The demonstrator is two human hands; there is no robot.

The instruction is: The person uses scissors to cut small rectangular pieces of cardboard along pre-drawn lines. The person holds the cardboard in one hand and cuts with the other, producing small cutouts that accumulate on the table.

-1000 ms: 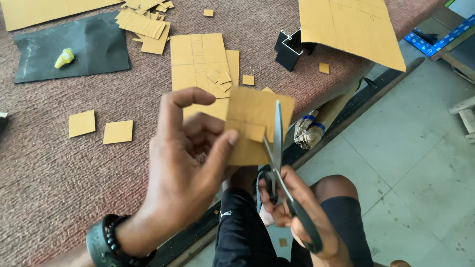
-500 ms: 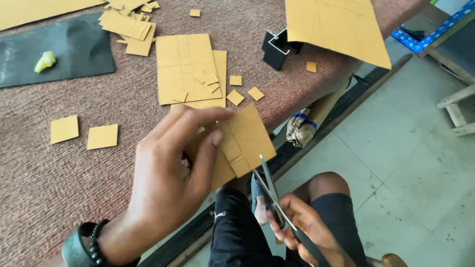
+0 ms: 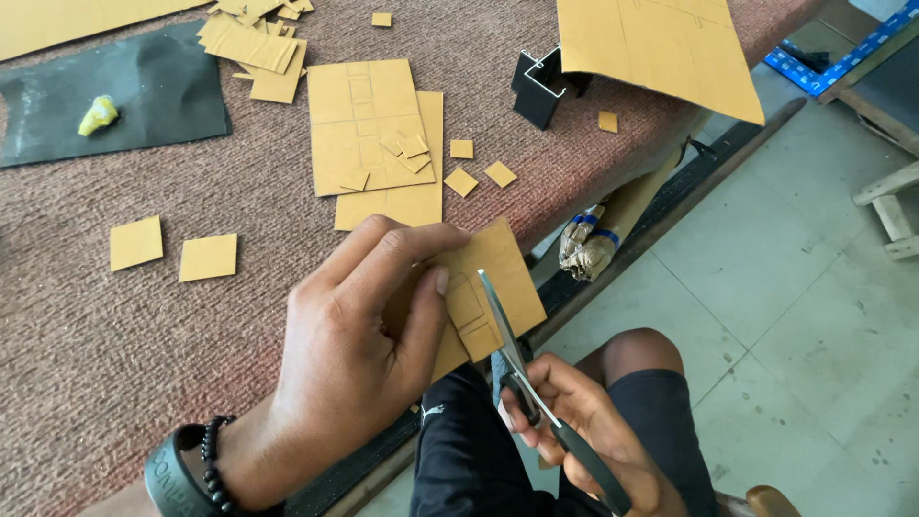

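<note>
Right hand: the right hand (image 3: 584, 431) is seen lowest in the view, above a bare knee, its fingers clenched through the black handles of a pair of scissors (image 3: 522, 369).
Scissors: the blades are parted slightly and are set into the lower edge of a cardboard piece (image 3: 493, 287), beside a pencilled rectangle.
Left hand: the left hand (image 3: 359, 354) is closed on the cardboard piece, thumb on top, fingers curled over its upper edge; a black band and a bead bracelet are worn at the wrist.
Cardboard piece: it is held in the air just off the table edge, between the two hands.
Table: the table (image 3: 115, 364) is covered in a reddish-brown mat.
Small squares: two cut squares (image 3: 172, 251) lie left of the left hand; more (image 3: 479, 172) are scattered beside a marked sheet (image 3: 369, 124).
Far end: a black mat (image 3: 153, 96) with a yellow lump (image 3: 98, 115), a black bracket (image 3: 541, 86) and a large cardboard sheet (image 3: 661, 48) are seen.
</note>
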